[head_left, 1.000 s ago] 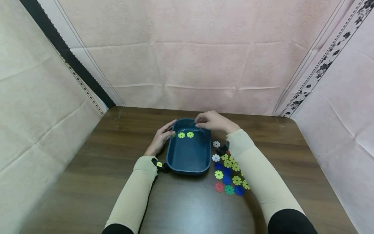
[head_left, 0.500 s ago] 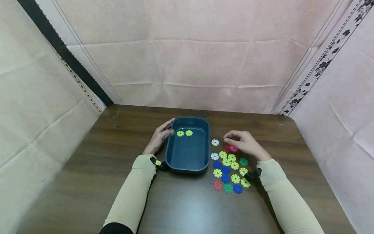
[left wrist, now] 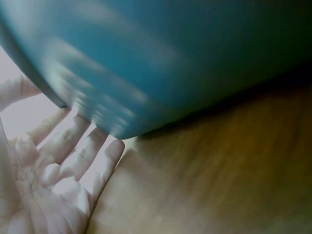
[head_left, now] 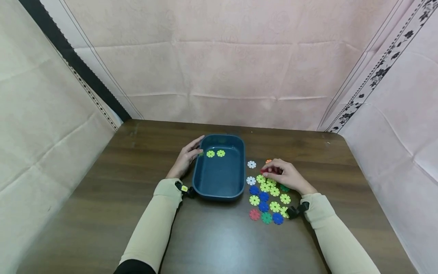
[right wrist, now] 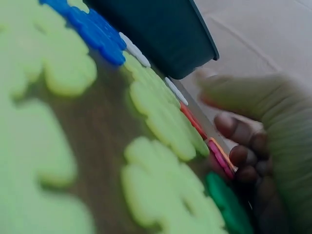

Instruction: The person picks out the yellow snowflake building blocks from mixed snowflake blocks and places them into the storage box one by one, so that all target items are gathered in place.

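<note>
A deep blue-green tray [head_left: 219,175] stands on the table, with two yellow-green flower-shaped discs [head_left: 220,153] inside near its far end. My left hand [head_left: 186,158] holds the tray's left side, thumb over the rim and fingers [left wrist: 75,131] spread along the outer wall. Right of the tray, my right hand [head_left: 286,176] is low over the far end of a group of coloured discs. Its fingers bend down beside a red disc [right wrist: 193,120] and a pink disc [right wrist: 222,158], with the thumb apart from them. The hand partly covers these discs in the head view.
Several yellow-green discs [head_left: 275,206], blue discs [head_left: 263,196] and green discs [head_left: 266,217] lie close together right of the tray. Two white discs [head_left: 251,164] lie near its right wall, an orange disc [head_left: 268,161] beyond the right hand. Cloth walls [head_left: 222,83] bound the table.
My right hand has moved from above the tray's far end to the discs on the right, then lower onto the red and pink ones. The left hand stays at the tray's side.
</note>
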A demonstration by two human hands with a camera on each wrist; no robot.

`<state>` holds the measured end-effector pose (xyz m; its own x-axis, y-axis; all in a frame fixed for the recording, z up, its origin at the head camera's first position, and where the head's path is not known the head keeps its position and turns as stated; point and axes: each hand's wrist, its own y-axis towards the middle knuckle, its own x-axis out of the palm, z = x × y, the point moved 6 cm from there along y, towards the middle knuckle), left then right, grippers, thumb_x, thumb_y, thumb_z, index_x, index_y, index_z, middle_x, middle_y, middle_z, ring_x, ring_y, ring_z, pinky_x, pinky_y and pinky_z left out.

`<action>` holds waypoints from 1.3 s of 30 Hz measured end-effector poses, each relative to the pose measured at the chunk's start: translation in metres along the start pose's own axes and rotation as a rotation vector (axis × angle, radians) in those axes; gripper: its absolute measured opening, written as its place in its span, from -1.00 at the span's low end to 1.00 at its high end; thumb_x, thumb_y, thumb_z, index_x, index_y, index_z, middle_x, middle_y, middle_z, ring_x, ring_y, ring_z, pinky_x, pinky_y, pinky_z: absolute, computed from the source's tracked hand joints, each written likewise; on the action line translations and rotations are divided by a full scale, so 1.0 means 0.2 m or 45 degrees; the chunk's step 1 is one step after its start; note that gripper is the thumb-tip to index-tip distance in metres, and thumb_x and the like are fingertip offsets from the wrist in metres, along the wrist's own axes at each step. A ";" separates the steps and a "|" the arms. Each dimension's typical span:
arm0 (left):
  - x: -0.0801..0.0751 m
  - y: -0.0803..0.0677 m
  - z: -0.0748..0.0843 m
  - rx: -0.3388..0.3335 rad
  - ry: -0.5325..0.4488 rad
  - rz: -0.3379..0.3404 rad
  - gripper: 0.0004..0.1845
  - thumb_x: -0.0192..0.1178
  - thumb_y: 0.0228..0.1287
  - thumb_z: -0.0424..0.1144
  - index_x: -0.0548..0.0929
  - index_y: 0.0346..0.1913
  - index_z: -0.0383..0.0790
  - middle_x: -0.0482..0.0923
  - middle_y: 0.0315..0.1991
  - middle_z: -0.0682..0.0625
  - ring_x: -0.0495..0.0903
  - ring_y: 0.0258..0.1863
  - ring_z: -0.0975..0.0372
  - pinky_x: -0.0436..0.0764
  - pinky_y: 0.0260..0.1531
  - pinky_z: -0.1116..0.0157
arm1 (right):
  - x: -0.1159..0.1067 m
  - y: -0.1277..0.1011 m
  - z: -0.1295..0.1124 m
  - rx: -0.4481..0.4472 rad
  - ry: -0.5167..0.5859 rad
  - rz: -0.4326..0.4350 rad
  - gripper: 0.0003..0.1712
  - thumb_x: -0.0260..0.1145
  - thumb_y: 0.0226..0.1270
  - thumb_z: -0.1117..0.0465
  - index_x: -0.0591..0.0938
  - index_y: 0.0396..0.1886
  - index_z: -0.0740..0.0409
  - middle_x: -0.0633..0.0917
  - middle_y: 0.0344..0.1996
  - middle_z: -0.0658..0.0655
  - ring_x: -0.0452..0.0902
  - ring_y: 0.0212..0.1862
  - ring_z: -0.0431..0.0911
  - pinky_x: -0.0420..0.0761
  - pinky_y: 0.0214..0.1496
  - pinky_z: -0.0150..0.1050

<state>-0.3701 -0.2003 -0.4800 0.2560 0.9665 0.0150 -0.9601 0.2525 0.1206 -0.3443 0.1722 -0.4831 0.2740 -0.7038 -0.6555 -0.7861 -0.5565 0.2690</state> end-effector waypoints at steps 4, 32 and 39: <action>-0.01 0.02 -0.03 0.010 0.020 0.016 -0.42 0.08 0.51 -0.28 0.33 0.53 0.05 0.17 0.54 0.04 0.26 0.46 0.12 0.28 0.39 0.00 | 0.03 0.01 -0.01 -0.086 -0.102 -0.066 -0.67 0.52 0.23 0.03 0.74 -0.01 -0.11 0.64 -0.19 -0.12 0.38 -0.15 -0.13 0.46 -0.21 -0.16; -0.01 0.03 -0.03 0.047 0.036 0.018 -0.41 0.11 0.47 -0.21 0.35 0.52 0.07 0.19 0.53 0.10 0.29 0.44 0.13 0.34 0.36 0.05 | 0.04 0.02 0.01 -0.020 -0.157 -0.106 -0.75 0.51 0.23 -0.04 0.70 -0.12 -0.19 0.57 -0.29 -0.16 0.34 -0.17 -0.11 0.43 -0.21 -0.14; -0.01 0.02 -0.03 0.024 0.029 0.017 -0.41 0.11 0.48 -0.23 0.34 0.52 0.06 0.19 0.53 0.08 0.33 0.42 0.12 0.35 0.35 0.06 | 0.05 0.01 0.00 -0.022 -0.156 -0.114 -0.73 0.51 0.23 -0.05 0.68 -0.12 -0.19 0.54 -0.31 -0.14 0.33 -0.17 -0.10 0.41 -0.20 -0.13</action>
<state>-0.3745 -0.2011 -0.4863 0.2405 0.9706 -0.0059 -0.9610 0.2390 0.1393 -0.3443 0.1641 -0.4894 0.2719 -0.5923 -0.7585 -0.7518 -0.6227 0.2168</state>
